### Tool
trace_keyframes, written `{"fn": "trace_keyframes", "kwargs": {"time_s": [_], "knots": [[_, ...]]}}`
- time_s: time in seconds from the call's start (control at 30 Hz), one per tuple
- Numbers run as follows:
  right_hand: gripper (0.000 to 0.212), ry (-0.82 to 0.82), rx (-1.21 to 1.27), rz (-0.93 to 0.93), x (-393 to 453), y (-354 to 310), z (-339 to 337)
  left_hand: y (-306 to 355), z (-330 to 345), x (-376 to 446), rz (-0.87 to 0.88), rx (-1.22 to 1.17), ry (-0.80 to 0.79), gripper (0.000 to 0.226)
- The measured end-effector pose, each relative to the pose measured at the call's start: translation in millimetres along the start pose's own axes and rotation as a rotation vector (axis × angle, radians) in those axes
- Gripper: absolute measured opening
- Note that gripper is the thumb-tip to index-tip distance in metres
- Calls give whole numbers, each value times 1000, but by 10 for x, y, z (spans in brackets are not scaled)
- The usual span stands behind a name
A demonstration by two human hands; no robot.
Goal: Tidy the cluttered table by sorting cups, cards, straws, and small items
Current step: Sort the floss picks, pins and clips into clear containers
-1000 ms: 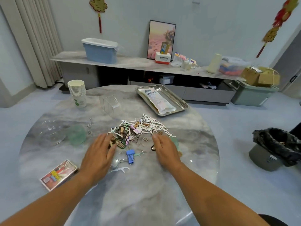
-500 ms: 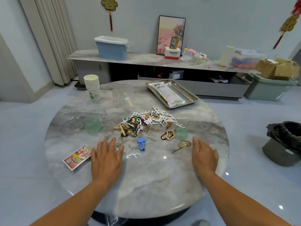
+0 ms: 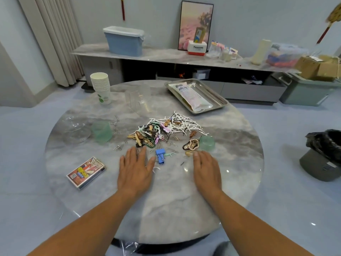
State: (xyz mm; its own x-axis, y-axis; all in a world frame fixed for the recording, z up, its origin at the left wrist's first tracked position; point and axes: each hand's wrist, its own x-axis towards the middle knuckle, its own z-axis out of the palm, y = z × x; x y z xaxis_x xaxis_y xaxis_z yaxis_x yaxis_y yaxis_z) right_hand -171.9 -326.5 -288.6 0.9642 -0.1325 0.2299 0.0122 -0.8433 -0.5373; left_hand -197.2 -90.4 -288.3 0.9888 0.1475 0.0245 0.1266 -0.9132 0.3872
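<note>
The pile of small items (image 3: 162, 130), a tangle of white floss picks, hair clips and paper clips, lies heaped at the middle of the round marble worktop (image 3: 166, 209), seemingly gathered there so it can be sorted from one spot. Seen from the head camera, the left hand (image 3: 135, 169) rests flat with fingers straight and slightly spread, its fingertips just touching the pile's near edge, and holds nothing; the right hand (image 3: 206, 169) lies equally flat and empty, its fingertips beside a brown hair clip (image 3: 191, 145) and near a pale green cup (image 3: 207, 143). A blue binder clip (image 3: 160, 156) sits between the two hands, so the clutter lies just ahead of both. A stack of paper cups (image 3: 101, 85) stands upright at the far left, apparently already nested, with a clear container (image 3: 138, 97) beside it; what it holds, if anything, is too faint to tell. A second green cup (image 3: 101, 132) and a glass dish (image 3: 75, 128) wait to the left, and a boxed card deck (image 3: 85, 172) lies well left of the left hand. A steel tray (image 3: 217, 97) carrying a sealed packet (image 3: 191, 97) sits at the far right, likely a destination for sorted goods.
</note>
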Motion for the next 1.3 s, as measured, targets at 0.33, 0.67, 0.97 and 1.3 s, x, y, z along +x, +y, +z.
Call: {"fn": "trace_keyframes", "kwargs": {"time_s": [0.33,0.67,0.97,1.3], "knots": [[56,-148,289,-41,165,-685,399,248,26,306,32,-387,227,59],[58,-29,35,34,1588,-577,240,-232,-128,923,-215,-171,181,71],[84,-234,-68,412,2226,-348,336,-204,-137,1385,-228,-88,94,90],[65,-429,36,-102,1804,-572,575,-229,-204,1397,119,-249,-3,65]]}}
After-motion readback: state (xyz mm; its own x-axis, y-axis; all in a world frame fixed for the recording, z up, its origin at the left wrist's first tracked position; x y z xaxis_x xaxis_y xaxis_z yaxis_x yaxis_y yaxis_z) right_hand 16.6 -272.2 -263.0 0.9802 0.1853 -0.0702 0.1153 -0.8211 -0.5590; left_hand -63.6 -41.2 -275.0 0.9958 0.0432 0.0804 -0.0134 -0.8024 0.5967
